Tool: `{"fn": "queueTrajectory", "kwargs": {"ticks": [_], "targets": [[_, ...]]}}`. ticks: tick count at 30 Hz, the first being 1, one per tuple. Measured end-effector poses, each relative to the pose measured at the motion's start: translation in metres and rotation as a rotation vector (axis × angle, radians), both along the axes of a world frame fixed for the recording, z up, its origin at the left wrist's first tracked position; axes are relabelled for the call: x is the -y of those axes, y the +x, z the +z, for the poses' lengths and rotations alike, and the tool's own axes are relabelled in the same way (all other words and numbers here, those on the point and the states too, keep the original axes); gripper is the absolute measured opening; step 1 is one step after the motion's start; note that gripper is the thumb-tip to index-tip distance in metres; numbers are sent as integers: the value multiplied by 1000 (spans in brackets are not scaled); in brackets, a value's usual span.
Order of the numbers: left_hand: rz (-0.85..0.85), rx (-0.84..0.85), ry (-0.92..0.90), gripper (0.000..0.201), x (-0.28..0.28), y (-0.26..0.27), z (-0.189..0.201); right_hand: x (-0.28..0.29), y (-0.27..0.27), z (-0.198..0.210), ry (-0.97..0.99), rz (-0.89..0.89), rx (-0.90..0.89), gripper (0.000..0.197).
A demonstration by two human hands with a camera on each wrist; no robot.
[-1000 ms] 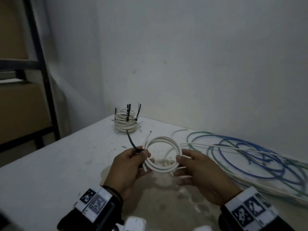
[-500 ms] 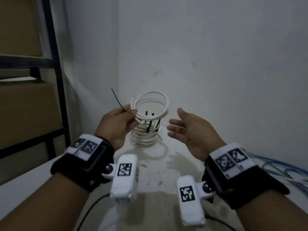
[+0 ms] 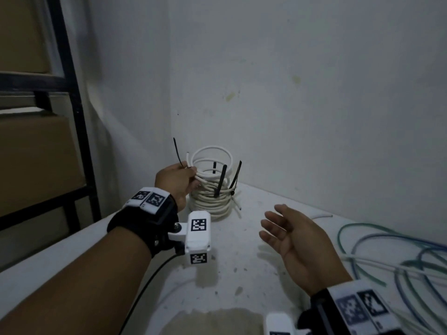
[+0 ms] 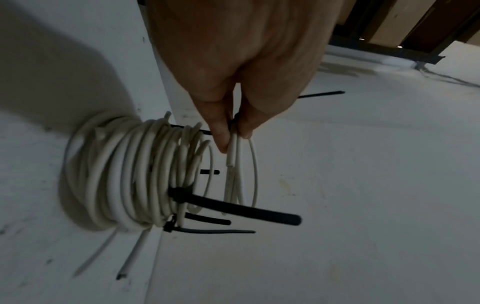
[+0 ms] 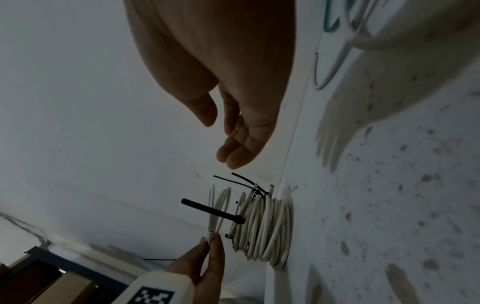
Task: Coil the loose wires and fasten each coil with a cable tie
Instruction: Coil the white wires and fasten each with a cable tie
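My left hand (image 3: 189, 174) pinches a small white wire coil (image 3: 211, 158) at its rim, where a black cable tie (image 3: 177, 153) is fastened with its tail sticking up. The coil hangs just above a stack of tied white coils (image 3: 212, 201) in the table's back corner. In the left wrist view, finger and thumb (image 4: 223, 142) clamp the held coil (image 4: 253, 174) beside the stack (image 4: 116, 174). My right hand (image 3: 268, 223) hovers open and empty, palm up, right of the stack. The right wrist view shows its fingers (image 5: 233, 152) straight, above the stack (image 5: 265, 222).
Black tie tails (image 3: 221, 182) stand up from the stack. Loose blue, green and white wires (image 3: 387, 252) sprawl over the white table (image 3: 242, 274) at the right. Walls close the corner behind the stack. A dark metal shelf with cardboard boxes (image 3: 36, 153) stands at the left.
My right hand let go of the coil and drew back to the right, open. My left hand carried the tied coil to the corner and lowered it close over the stack.
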State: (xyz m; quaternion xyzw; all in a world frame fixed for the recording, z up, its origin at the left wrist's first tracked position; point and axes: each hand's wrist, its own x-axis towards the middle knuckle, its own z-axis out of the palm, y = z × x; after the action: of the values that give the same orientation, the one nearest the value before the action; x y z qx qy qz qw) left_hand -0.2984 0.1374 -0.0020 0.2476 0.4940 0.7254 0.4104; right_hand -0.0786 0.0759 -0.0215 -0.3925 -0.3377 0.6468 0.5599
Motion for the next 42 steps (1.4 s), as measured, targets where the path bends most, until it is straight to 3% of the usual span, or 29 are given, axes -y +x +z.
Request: {"fn": "queueTrajectory", "kwargs": {"ticks": [4, 9, 13, 17, 30, 33, 38, 40, 42], "targets": [[6, -147, -35, 7, -4, 0, -10, -1, 1, -8, -6, 7, -14, 16], [47, -505, -130, 30, -8, -11, -12, -2, 3, -15, -8, 13, -16, 14], [102, -858, -192, 30, -2, -13, -12, -2, 6, -16, -5, 11, -22, 13], [90, -1018, -230, 31, 7, -9, -13, -3, 6, -20, -16, -4, -9, 12], [59, -918, -139, 16, 6, -19, -21, -3, 4, -21, 1, -6, 2, 12], [47, -883, -139, 23, 6, -19, -23, -3, 4, -21, 1, -7, 4, 11], [6, -841, -87, 51, 6, -17, -20, -3, 4, -23, 11, 2, 11, 11], [-70, -824, -87, 50, 5, -16, -21, -4, 4, -24, 12, 2, 13, 11], [-68, -845, -99, 37, 4, -15, -21, -4, 3, -25, 9, 3, 15, 11]]}}
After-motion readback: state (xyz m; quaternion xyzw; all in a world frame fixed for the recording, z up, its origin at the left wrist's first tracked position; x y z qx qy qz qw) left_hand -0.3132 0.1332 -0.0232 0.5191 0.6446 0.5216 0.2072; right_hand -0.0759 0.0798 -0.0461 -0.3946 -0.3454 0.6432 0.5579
